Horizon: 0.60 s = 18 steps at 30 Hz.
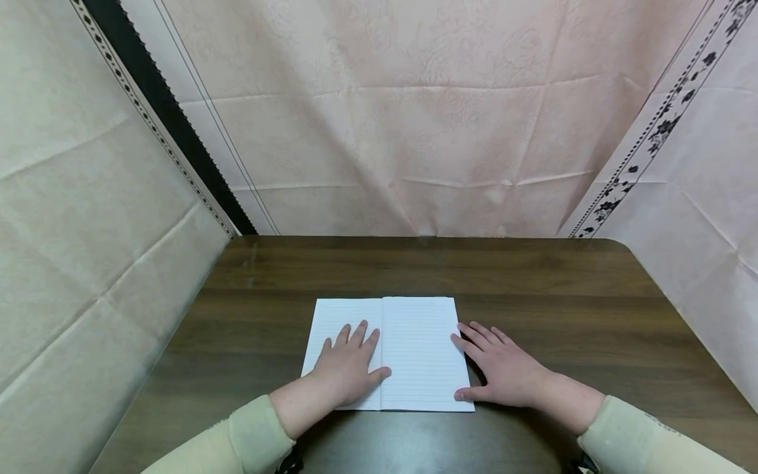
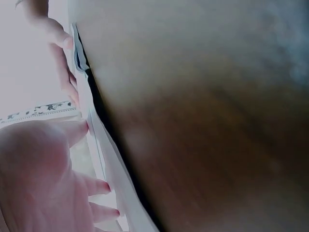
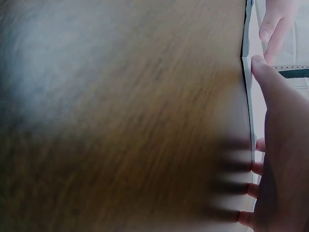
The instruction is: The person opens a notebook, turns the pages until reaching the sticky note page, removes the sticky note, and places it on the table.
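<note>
An exercise book (image 1: pixel 422 352) with lined white pages lies spread flat on the table. My left hand (image 1: pixel 351 365) rests on its left page, fingers fanned out and thumb reaching across the centre fold. At the right edge, my right hand (image 1: pixel 503 368) touches the page with thumb and fingertips, its fingers spread and fairly straight. In the left wrist view the book's thin edge (image 2: pixel 104 130) shows beside the left palm (image 2: pixel 38 179). The right wrist view has the right thumb (image 3: pixel 265 75) on the page near the edge, with the other fingertips further along. No writing shows on the pages.
The brown wood-grain table (image 1: pixel 284 270) has a straight far edge and rounded corners. Pale patterned cloth (image 1: pixel 414 131) hangs behind it, with more light cloth at the left (image 1: pixel 89 263) and right (image 1: pixel 705 197) sides.
</note>
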Available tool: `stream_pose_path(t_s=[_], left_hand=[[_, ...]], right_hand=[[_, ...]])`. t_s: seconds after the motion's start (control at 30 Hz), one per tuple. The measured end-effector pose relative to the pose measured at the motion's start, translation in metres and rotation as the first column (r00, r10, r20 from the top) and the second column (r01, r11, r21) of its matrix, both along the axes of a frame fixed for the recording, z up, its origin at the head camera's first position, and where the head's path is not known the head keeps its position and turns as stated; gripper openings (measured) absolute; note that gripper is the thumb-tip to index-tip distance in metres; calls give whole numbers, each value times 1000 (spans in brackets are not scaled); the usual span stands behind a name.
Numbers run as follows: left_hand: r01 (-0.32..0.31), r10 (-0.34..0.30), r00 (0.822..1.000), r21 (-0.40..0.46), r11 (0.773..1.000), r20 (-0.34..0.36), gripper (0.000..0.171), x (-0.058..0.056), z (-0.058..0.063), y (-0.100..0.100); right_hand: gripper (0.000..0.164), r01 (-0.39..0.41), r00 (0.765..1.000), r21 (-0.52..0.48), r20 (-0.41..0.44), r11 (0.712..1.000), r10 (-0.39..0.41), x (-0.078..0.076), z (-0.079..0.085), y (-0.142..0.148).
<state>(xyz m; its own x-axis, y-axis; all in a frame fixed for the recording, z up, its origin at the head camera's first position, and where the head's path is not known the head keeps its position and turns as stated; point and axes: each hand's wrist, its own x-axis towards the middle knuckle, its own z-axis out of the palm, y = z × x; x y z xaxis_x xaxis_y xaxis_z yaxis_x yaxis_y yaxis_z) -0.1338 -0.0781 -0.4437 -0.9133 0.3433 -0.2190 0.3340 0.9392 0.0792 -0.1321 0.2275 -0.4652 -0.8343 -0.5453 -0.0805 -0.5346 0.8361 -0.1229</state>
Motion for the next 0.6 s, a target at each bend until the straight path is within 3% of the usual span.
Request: stream_pose_path(t_s=[0.27, 0.6], left_hand=[[-24, 24, 999, 3, 1000, 48, 80, 1, -1, -1], [-20, 20, 999, 12, 1000, 49, 77, 1, -2, 0]], right_hand=[[99, -20, 1000, -2, -3, 1000, 20, -1, -1, 2], [101, -30, 999, -23, -38, 999, 29, -1, -1, 2]])
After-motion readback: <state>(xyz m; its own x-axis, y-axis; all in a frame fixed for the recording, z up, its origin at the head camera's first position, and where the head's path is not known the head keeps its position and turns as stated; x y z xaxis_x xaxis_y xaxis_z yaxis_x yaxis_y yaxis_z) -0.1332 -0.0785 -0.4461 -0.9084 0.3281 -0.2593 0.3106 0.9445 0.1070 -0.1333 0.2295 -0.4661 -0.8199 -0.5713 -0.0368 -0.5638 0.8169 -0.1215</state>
